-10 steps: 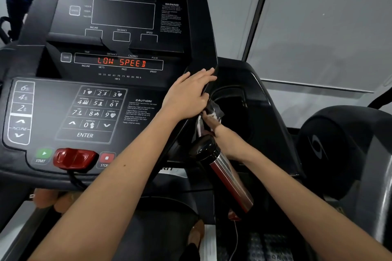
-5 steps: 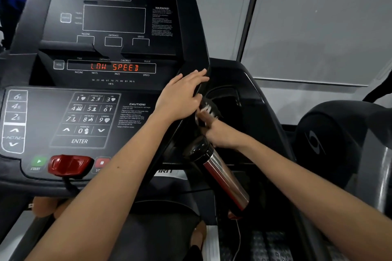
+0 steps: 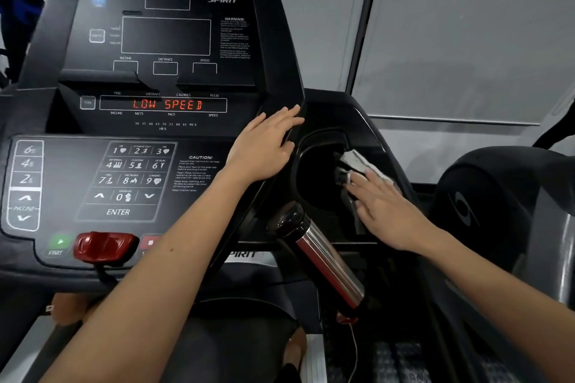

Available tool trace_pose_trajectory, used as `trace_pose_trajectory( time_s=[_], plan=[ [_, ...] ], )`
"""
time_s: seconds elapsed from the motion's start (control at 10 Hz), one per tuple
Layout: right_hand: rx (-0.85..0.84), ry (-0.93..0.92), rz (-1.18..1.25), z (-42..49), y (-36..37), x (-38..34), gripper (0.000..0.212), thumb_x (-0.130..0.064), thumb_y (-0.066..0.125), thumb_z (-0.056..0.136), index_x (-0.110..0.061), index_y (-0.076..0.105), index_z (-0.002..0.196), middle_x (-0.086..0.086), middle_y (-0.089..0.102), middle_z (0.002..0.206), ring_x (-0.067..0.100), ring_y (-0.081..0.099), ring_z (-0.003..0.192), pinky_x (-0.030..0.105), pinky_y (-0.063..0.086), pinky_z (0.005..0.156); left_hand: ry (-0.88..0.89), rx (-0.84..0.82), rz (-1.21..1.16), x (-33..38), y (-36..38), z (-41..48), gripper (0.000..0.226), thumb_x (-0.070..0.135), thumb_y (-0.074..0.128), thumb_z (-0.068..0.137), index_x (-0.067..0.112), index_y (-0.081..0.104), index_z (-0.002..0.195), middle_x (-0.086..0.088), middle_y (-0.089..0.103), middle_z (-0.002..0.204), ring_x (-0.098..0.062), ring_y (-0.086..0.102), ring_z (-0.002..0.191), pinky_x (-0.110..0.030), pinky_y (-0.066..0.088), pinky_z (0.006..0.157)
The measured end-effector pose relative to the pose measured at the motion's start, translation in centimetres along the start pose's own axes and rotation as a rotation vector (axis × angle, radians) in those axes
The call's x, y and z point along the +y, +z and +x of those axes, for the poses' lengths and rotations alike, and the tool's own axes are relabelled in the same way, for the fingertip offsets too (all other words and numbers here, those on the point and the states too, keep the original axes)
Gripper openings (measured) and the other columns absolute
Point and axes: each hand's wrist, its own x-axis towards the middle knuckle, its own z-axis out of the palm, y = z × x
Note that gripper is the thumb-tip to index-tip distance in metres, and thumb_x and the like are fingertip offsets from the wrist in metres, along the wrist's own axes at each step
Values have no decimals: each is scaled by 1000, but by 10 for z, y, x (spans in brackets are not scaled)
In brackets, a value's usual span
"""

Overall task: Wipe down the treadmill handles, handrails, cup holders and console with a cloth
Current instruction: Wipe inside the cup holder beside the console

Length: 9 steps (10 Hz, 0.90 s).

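The black treadmill console [image 3: 168, 40] fills the left and centre of the head view, its red display reading LOW SPEED. My left hand [image 3: 264, 143] lies flat on the console's right edge, fingers spread, holding nothing. Just right of it is the dark right cup holder [image 3: 314, 171]. My right hand [image 3: 385, 211] presses a grey-white cloth [image 3: 357, 162] against the cup holder's right rim, fingers flat on the cloth. A chrome pulse handle [image 3: 323, 261] with a black cap slants down below the cup holder, between my forearms.
The keypad [image 3: 130, 180] and red safety key [image 3: 104, 246] sit at the lower left. A neighbouring black machine [image 3: 497, 211] stands close on the right. A grey wall and a dark vertical post [image 3: 364, 19] lie behind. The treadmill deck [image 3: 395, 361] shows below.
My right hand has carried the cloth from the cup holder's left edge under my left hand across to its right rim. My left hand has stayed on the console edge.
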Motion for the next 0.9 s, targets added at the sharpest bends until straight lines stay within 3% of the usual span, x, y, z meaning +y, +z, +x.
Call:
trace_pose_trajectory(
  time_s=[0.1, 0.3, 0.5, 0.6, 0.7, 0.8, 0.9],
  plan=[
    [49, 112, 22, 14, 3, -2, 52, -30, 25, 100, -19, 12, 149, 0, -3, 158, 19, -8, 145, 36, -1, 117, -2, 6, 0, -1, 0, 0, 50, 14, 46, 94, 24, 36, 141, 12, 21, 155, -2, 14, 142, -26, 3, 116],
    [216, 228, 68, 66, 7, -5, 64, -27, 35, 96, -3, 4, 148, 17, -5, 156, 31, -5, 145, 44, 4, 118, -8, 9, 5, -1, 2, 1, 50, 15, 46, 93, 25, 35, 141, 13, 20, 154, -2, 13, 142, -26, 3, 116],
    [244, 184, -19, 92, 6, -20, 72, -10, 42, 93, -5, -5, 147, 16, -15, 155, 35, -13, 143, 50, 10, 116, -10, 21, 7, -1, 3, 1, 51, 14, 46, 93, 26, 36, 141, 14, 21, 154, -1, 13, 142, -26, 3, 117],
    [260, 81, -106, 100, 5, -24, 64, -9, 33, 93, -7, 1, 148, 16, -8, 156, 38, -8, 143, 53, 13, 116, -15, 26, 5, -1, 4, 1, 51, 14, 46, 92, 26, 36, 141, 14, 21, 154, 0, 13, 142, -25, 3, 117],
    [139, -55, -168, 103, 10, -39, 58, -15, 27, 96, -9, 1, 148, 15, -10, 156, 39, -10, 143, 51, 8, 117, -16, 27, 0, -1, 4, 1, 51, 14, 46, 92, 26, 36, 141, 15, 22, 154, 0, 13, 142, -24, 3, 115],
    [116, -145, -233, 103, 5, -37, 56, -17, 32, 98, -9, 10, 148, 15, -2, 157, 38, 0, 144, 48, 14, 115, -6, 20, 6, -2, 2, 1, 51, 15, 47, 92, 27, 36, 141, 14, 22, 154, 0, 13, 142, -24, 3, 115],
    [143, -150, -322, 98, -12, -20, 51, -15, 27, 90, -6, 41, 138, 19, 34, 148, 42, 34, 134, 53, 39, 104, -5, 6, 2, -3, 2, 1, 51, 16, 47, 93, 27, 35, 141, 15, 21, 154, 0, 13, 142, -24, 2, 116]
  ],
)
